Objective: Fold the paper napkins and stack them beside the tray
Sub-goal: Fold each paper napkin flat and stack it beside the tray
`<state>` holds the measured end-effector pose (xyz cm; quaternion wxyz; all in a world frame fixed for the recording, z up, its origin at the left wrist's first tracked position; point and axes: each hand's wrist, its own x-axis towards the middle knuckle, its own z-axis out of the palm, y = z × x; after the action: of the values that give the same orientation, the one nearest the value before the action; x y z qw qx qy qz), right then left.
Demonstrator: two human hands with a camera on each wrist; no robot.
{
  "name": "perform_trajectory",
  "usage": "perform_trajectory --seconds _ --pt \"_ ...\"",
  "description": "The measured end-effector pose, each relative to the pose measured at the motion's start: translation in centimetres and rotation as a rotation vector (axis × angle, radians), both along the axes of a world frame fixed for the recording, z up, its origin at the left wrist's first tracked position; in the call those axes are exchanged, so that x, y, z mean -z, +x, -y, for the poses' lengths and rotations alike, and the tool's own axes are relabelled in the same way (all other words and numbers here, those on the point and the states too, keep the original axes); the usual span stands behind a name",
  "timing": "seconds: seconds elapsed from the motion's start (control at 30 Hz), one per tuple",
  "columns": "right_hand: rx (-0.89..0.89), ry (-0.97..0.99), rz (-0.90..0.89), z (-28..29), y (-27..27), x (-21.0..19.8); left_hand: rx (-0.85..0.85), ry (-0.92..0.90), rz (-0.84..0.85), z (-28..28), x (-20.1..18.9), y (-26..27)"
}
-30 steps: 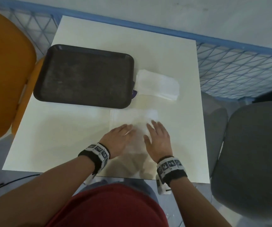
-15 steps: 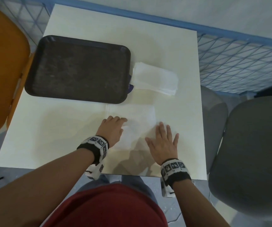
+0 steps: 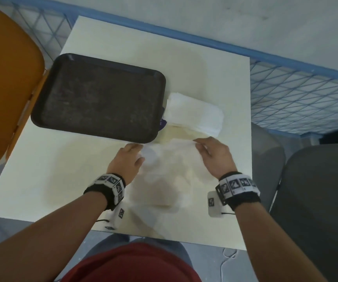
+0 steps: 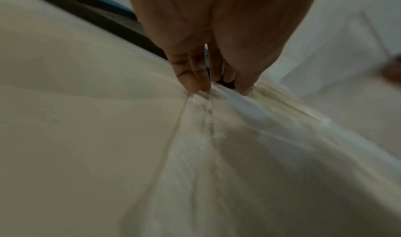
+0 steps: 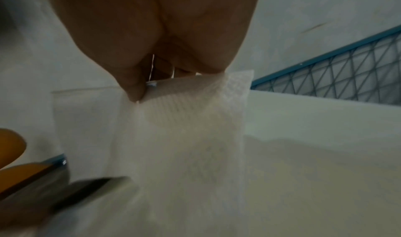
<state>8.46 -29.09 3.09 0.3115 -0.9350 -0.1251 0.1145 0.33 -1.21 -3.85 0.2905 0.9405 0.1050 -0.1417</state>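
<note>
A thin white paper napkin [image 3: 170,157] is lifted off the cream table [image 3: 215,78], blurred with motion. My left hand [image 3: 129,157] pinches its far left corner; in the left wrist view the fingertips [image 4: 195,84] grip the bunched napkin [image 4: 217,129]. My right hand [image 3: 210,151] pinches the far right corner, where a thumb [image 5: 134,89] presses on the napkin [image 5: 184,137]. A stack of folded napkins [image 3: 194,117] lies against the right side of the dark tray [image 3: 97,98], just beyond my hands.
An orange chair [image 3: 5,82] stands left of the table and a grey chair [image 3: 316,200] to the right. A blue wire fence [image 3: 298,94] runs behind the table. The tray holds nothing.
Both hands moved from lying flat on the spread napkin to its far corners, took hold and lifted the sheet off the table.
</note>
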Motion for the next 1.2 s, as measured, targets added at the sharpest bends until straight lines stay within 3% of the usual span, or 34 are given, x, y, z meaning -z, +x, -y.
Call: perform_trajectory --seconds 0.1,0.23,0.47,0.53,0.6,0.73,0.9,1.1,1.2 --pt "0.067 -0.001 -0.078 0.5 5.5 -2.0 0.037 0.104 -0.050 0.1 0.2 0.3" --pt "0.068 -0.095 -0.060 0.2 12.1 -3.0 0.014 0.087 -0.056 0.3 -0.3 0.8" --pt "-0.073 -0.433 0.010 -2.1 18.1 0.4 -0.025 0.051 -0.021 0.2 -0.9 1.2" --pt "-0.082 -0.464 0.108 -2.7 17.3 1.0 -0.034 0.032 -0.024 0.2 -0.7 1.1" --pt "-0.061 -0.248 0.147 -3.2 14.9 1.1 -0.039 0.005 -0.019 0.2 -0.6 1.0" --pt "-0.030 0.116 -0.120 -4.0 6.9 1.7 -0.079 -0.154 0.040 0.3 -0.8 1.0" --pt "-0.240 0.018 -0.233 -4.1 0.4 4.9 -0.046 -0.191 0.084 0.1 -1.6 0.8" --pt "-0.211 -0.036 -0.133 -4.9 -0.3 6.1 -0.075 -0.209 0.026 -0.2 -2.3 0.6" --pt "-0.240 -0.094 -0.063 -5.0 -0.3 5.9 -0.017 -0.135 0.058 -0.3 -2.3 0.4"
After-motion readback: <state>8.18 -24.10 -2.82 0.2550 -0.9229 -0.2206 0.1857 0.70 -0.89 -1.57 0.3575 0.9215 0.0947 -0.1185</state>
